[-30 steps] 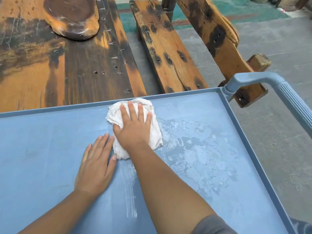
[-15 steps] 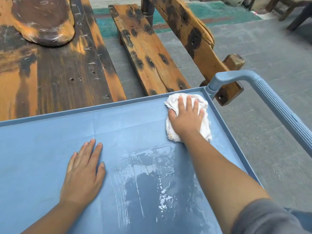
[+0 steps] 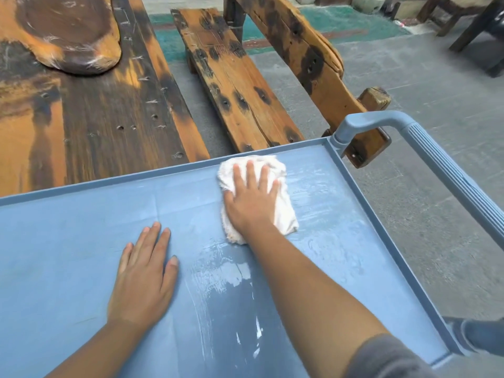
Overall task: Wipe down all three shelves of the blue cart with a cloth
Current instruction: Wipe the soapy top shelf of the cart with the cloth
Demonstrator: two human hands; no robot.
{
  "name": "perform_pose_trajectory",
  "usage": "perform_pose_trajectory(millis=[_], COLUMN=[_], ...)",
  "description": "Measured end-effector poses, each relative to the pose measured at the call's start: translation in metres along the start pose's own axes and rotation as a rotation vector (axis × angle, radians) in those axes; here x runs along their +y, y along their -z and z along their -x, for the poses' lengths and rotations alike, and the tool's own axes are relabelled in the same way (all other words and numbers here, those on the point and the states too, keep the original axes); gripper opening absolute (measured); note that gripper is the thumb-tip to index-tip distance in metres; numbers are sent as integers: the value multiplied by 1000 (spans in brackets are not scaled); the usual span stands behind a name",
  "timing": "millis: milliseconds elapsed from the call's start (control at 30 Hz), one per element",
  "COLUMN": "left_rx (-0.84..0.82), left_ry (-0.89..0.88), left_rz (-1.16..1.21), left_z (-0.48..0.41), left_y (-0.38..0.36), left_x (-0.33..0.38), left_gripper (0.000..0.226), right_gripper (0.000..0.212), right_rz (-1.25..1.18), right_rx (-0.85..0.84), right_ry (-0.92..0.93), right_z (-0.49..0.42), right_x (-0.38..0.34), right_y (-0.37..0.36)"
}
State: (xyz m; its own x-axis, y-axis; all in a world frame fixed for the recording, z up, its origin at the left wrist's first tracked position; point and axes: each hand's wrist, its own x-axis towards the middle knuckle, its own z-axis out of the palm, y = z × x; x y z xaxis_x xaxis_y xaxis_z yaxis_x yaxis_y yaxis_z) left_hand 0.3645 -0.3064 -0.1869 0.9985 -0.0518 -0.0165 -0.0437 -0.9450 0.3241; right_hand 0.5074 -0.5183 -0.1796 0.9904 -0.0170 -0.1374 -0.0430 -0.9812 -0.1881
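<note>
While the right hand [image 3: 252, 203] lies flat with fingers spread on a white cloth [image 3: 283, 208], pressing it down rather than clenching it, the left hand [image 3: 143, 276] rests palm-down and open on the bare top shelf [image 3: 68, 241] of the blue cart, holding nothing. The cloth sits on that shelf close to its far rim, nearer the handle corner than the middle, and bunched folds of it show beyond the fingertips and on the handle side of the hand. The left hand is well apart from the cloth, nearer the person. Wet streaks [image 3: 226, 293] and pale smears cover the shelf between the two forearms and out from the cloth toward the handle-side rim; the part of the shelf beyond the left hand looks dry and dull. A grey sleeve [image 3: 381, 358] covers the right upper arm. The cart's ribbed handle [image 3: 441, 165] rises from the far corner past the cloth and runs back along the side. Just beyond the far rim stands a dark, worn wooden counter [image 3: 95, 105] with a carved wooden slab [image 3: 68, 31] lying on it. Beside it is a wooden bench [image 3: 234, 85], whose backrest end sits right behind the handle post. Grey concrete floor [image 3: 422, 241] lies past the handle, with a green mat [image 3: 341, 25] farther off.
</note>
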Motion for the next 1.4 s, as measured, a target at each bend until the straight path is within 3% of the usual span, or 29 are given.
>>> perform_pose_trajectory(millis=[233,467,600,733,867,1033,1267,1400], left_rx=[210,282,216,139,87,91,78,81], left_ry=[109,143,152,110,44,43,56,71], left_rz=[498,645,596,439,209,53,-21,-31], left_z=[1,2,3,3,2,1,-4,-6], left_y=[7,14,14,12,9,4,-3,-1], left_x=[-7,-13,-8,-6,-3,-5,-10,-1], left_gripper=[73,67,62,62,67,65,66,64], right_gripper=[67,69,73,76,74,73,74,73], right_rz=[-28,-63,-16,31,-42,-54,-45,-27], right_rx=[-39,-14,13,-7,-48,-10,53,59], right_ry=[119,147,85,100,168,83,-177,-227], right_z=[38,149,222,224,179,91,22,15], right_x=[-112,-106,-98,-96,-77,-36,105,130], right_y=[-30,-41,-48,-47,-43,-28,9,16])
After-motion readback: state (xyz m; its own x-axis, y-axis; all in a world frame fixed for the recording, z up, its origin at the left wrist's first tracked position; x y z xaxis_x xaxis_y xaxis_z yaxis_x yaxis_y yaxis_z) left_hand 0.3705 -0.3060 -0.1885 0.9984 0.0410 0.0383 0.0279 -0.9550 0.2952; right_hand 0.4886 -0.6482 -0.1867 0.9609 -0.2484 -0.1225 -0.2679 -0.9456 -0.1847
